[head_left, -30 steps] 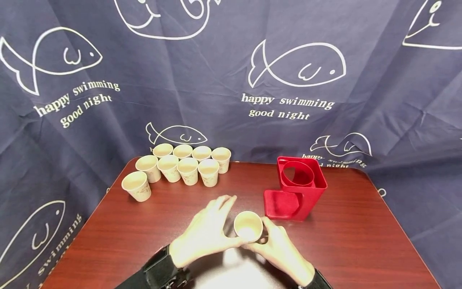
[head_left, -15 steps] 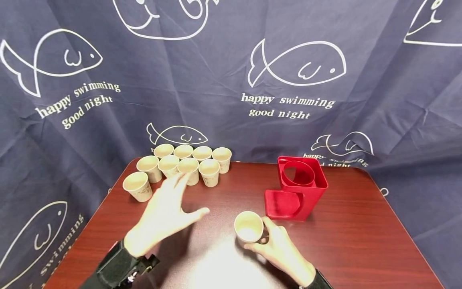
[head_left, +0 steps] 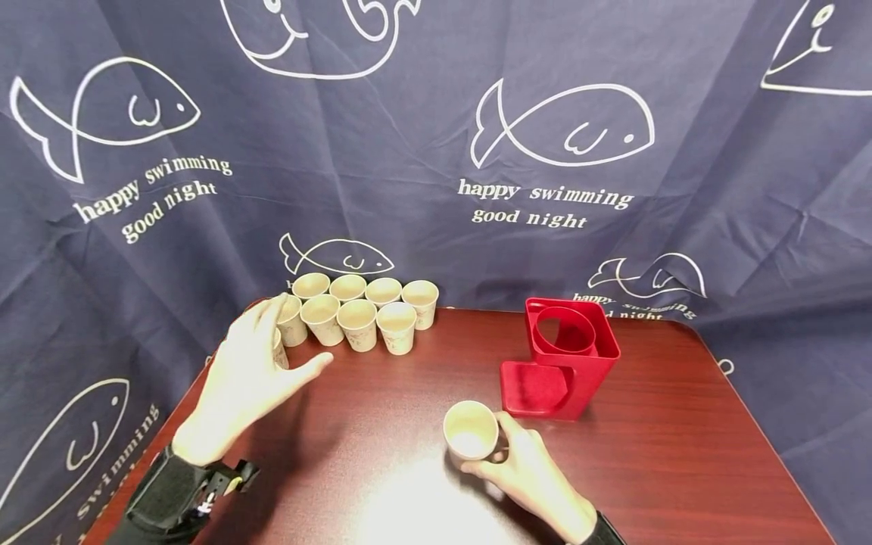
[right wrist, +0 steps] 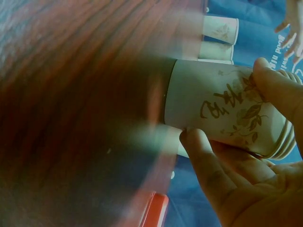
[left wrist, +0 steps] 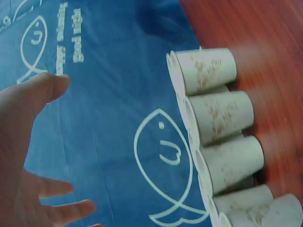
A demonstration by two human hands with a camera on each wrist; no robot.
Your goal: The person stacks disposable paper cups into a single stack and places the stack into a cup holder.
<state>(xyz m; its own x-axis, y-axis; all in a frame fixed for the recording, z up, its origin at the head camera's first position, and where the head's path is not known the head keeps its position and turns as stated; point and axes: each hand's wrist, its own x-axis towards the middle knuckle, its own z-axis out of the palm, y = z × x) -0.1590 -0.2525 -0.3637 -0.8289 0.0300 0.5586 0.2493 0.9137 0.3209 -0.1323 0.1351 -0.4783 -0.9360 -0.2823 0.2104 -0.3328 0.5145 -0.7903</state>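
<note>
At table's left edge, left hand (head_left: pixel 241 375) arrived by cup cluster (head_left: pixel 357 310), fingers spread; right hand (head_left: pixel 534 477) still grasps cup (head_left: pixel 470 430).

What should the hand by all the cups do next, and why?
Probably the left hand should close on the nearest paper cup in the group. It is open, fingers spread right at that cup, while the right hand holds a stack of cups near the red holder.

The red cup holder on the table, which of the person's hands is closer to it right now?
Right. The right hand grips a paper cup just in front of the red cup holder. The left hand is far off to the left, by the group of cups.
</note>
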